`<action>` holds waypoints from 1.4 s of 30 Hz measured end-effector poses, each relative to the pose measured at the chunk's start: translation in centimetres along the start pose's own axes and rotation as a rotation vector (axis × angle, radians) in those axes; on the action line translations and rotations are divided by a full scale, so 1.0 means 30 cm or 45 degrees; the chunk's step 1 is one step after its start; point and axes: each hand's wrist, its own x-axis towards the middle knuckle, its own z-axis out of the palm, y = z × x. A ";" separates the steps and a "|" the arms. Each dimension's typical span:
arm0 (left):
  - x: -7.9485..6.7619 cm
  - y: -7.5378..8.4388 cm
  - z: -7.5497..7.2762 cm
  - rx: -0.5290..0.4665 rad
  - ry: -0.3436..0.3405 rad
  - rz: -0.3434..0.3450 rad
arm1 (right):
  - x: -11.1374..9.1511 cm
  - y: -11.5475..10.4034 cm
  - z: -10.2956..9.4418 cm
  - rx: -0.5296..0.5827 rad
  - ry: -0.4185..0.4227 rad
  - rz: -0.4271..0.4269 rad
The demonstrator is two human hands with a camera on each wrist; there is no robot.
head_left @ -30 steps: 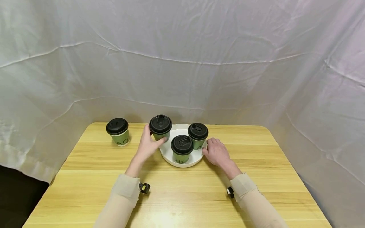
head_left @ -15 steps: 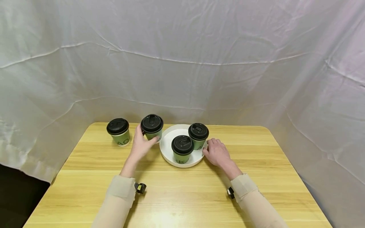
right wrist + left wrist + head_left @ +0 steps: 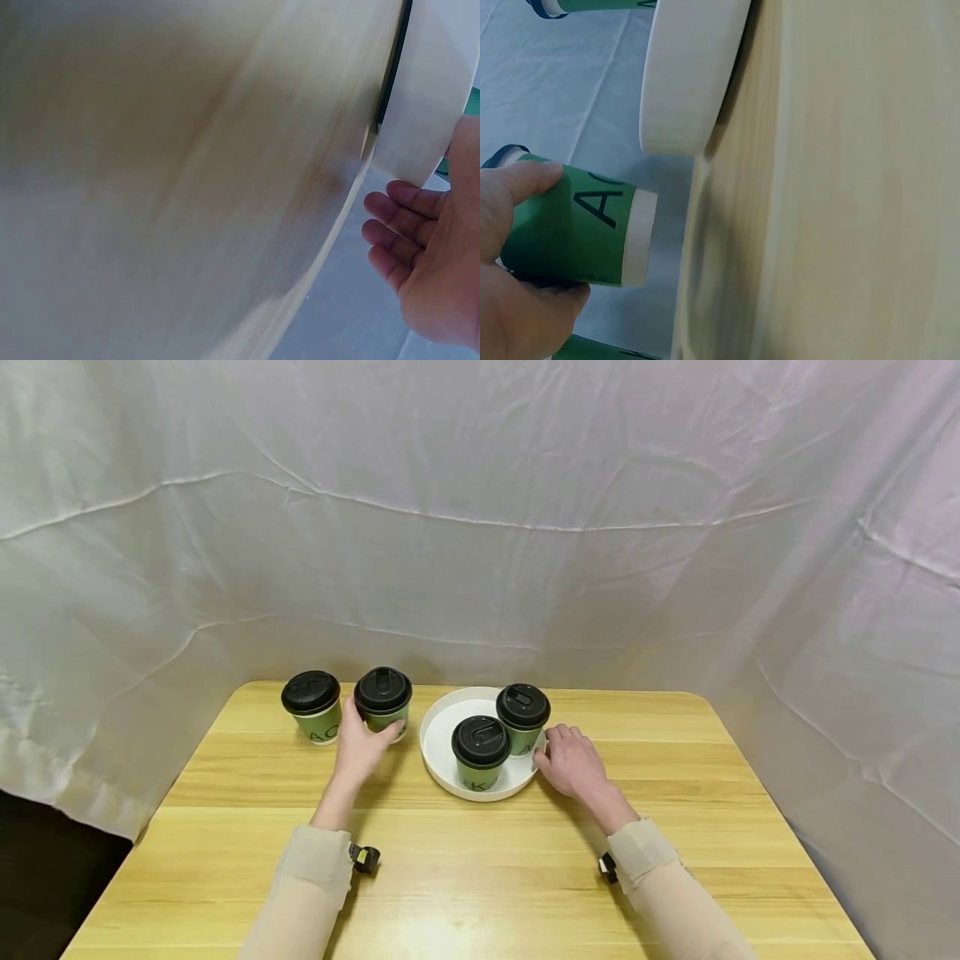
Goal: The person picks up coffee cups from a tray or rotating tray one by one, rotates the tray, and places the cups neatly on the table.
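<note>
My left hand (image 3: 360, 745) grips a green paper coffee cup (image 3: 386, 720) with a black lid, thumb on the near side and fingers around the far side. In the left wrist view, a narrow gap shows between this cup's white base (image 3: 639, 236) and the table. Another lidded cup (image 3: 318, 724) stands just left of the hand. Two more lidded cups, a front one (image 3: 477, 774) and a back one (image 3: 520, 741), stand on a round white tray (image 3: 442, 727). My right hand (image 3: 572, 762) rests at the tray's right rim, fingers loosely bent against its outer wall.
The wooden table (image 3: 480, 877) has rounded back corners. A pale cloth curtain (image 3: 480, 527) hangs close behind its back edge and along both sides. Small black cameras, a left one (image 3: 367, 860) and a right one (image 3: 607, 867), are worn on the wrists.
My left hand has carried its cup leftward off the tray and lowered it toward the table beside the leftmost cup. The right hand and the tray have stayed in place.
</note>
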 end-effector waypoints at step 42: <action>0.009 -0.051 0.008 0.102 0.160 -0.198 | -0.001 -0.005 -0.002 -0.003 -0.009 -0.007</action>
